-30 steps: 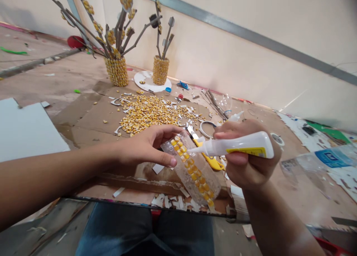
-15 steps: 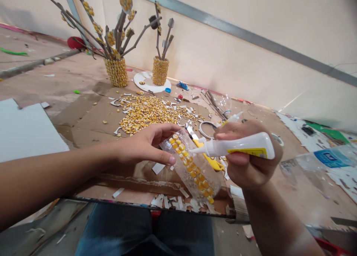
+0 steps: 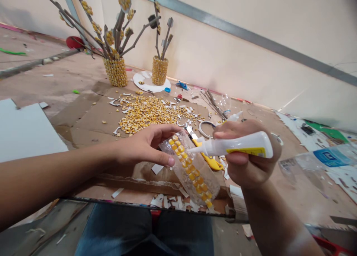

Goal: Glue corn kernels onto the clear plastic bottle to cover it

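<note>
My left hand [image 3: 152, 146] grips the upper end of a clear plastic cup-like piece [image 3: 182, 179], thumb on the near side and fingers behind. The piece lies tilted, with rows of yellow corn kernels [image 3: 191, 169] stuck along it. My right hand [image 3: 248, 155] is closed around a white glue bottle [image 3: 240, 144] with a yellow label. Its narrow nozzle points left, at the plastic right beside the kernels; whether it touches I cannot tell. Behind the plastic piece lies a yellow utility knife [image 3: 213, 163], partly hidden.
A heap of loose kernels [image 3: 147, 112] lies on cardboard beyond my hands. Two kernel-covered pots, a larger pot [image 3: 115, 72] and a smaller pot [image 3: 160, 70], hold branches at the back. A plastic bottle [image 3: 329, 157] lies right, a white board [image 3: 28, 131] left. Paper scraps [image 3: 170, 202] line the front edge.
The glue nozzle has shifted very slightly up and left along the kernel rows. Both hands keep their hold, and the plastic piece has barely moved.
</note>
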The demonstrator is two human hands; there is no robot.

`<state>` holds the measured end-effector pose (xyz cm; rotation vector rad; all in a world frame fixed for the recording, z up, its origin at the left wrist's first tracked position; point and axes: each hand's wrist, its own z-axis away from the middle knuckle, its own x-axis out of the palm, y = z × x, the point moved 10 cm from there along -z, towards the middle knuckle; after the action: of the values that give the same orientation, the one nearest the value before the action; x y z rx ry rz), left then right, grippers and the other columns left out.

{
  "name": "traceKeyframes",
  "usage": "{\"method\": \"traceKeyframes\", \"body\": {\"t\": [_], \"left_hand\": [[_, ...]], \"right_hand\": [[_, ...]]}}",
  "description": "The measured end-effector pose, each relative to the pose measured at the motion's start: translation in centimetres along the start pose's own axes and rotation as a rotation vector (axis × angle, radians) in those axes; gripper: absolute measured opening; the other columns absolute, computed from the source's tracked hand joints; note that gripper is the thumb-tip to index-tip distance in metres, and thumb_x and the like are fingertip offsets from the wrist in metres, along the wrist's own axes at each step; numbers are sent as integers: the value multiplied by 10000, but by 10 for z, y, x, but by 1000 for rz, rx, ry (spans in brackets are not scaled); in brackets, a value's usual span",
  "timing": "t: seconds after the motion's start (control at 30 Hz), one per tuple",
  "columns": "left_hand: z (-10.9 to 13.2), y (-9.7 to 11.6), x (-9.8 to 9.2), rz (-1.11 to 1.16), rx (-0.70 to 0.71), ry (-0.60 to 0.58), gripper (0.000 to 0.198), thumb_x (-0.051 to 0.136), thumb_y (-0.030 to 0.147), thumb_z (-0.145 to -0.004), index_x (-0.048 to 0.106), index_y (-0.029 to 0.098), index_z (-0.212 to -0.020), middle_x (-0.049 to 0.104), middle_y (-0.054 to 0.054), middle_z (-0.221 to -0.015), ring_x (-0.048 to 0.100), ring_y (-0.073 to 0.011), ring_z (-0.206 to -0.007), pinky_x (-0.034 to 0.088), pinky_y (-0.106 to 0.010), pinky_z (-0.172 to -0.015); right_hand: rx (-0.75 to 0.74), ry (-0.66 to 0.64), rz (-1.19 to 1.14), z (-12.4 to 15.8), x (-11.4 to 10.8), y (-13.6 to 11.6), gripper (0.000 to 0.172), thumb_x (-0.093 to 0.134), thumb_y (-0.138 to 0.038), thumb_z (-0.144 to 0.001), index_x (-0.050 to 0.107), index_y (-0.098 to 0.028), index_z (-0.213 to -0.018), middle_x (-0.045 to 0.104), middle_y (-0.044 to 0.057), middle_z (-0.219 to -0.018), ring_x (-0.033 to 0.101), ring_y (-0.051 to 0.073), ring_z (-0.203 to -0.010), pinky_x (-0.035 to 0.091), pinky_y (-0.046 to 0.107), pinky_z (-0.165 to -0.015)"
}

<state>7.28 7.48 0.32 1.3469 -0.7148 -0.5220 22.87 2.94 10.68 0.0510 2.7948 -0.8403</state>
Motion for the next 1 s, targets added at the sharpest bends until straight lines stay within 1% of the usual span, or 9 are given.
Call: {"method": "traceKeyframes", "body": {"t": [0.07,0.13,0.23,0.4,0.57,0.63,0.73,0.83,1.0], "left_hand": [[0,-1,-1,16,-2,5,690,937,172,-699,709,204,-1349,711,-114,-1406,645,-320,-1350,553,-397,-1097],[-1,-2,1,48,1,-13,679,930,163,-707,702,197,-1346,715,-119,-1397,660,-321,-1329,574,-397,-1067],[-1,-2,3,65,2,-38,669,927,168,-718,697,199,-1345,711,-124,-1398,673,-318,-1308,595,-393,-1031],[0,-2,-4,32,0,23,691,954,163,-671,717,212,-1318,734,-101,-1325,682,-300,-1275,560,-405,-1094],[-1,-3,-5,35,2,15,707,963,176,-666,717,218,-1327,761,-91,-1243,716,-281,-1203,555,-401,-1101],[-2,-3,-4,51,1,3,705,962,178,-668,714,209,-1327,765,-100,-1244,725,-283,-1189,572,-396,-1074],[-2,-3,-3,95,9,0,647,948,156,-678,728,195,-1285,765,-103,-1252,735,-272,-1158,599,-372,-1020],[-3,-1,-3,136,19,0,593,931,123,-689,741,187,-1247,772,-93,-1207,747,-246,-1088,622,-336,-948],[-3,0,-1,149,21,-21,581,917,96,-701,739,186,-1247,767,-70,-1158,743,-197,-997,625,-278,-871]], "right_hand": [[-16,-31,-25,-1,3,-1,240,768,-412,-968,828,-282,-1162,650,27,-720,591,191,-615,444,340,-511],[-8,-38,-39,-1,3,1,242,769,-409,-969,825,-280,-1166,638,20,-711,590,188,-616,444,339,-516],[20,-31,-29,0,1,4,226,764,-446,-965,830,-312,-1135,626,19,-693,579,194,-602,427,347,-503],[43,-28,-1,-1,-1,4,212,756,-497,-956,831,-363,-1101,612,12,-658,564,205,-585,426,366,-505],[45,-54,-48,1,-2,4,240,764,-467,-956,833,-329,-1139,632,17,-674,566,202,-586,431,366,-513],[35,-50,-50,3,-4,4,247,772,-463,-952,838,-305,-1130,640,24,-690,579,202,-597,432,362,-515],[47,-39,-55,5,-7,5,246,782,-467,-943,846,-291,-1103,661,34,-723,598,207,-619,442,360,-523],[59,-33,-69,5,-7,5,235,778,-467,-947,850,-287,-1079,659,36,-720,595,208,-616,438,361,-518],[41,-32,-64,2,-6,2,247,783,-452,-950,854,-266,-1096,632,32,-704,583,198,-593,443,361,-516]]}}
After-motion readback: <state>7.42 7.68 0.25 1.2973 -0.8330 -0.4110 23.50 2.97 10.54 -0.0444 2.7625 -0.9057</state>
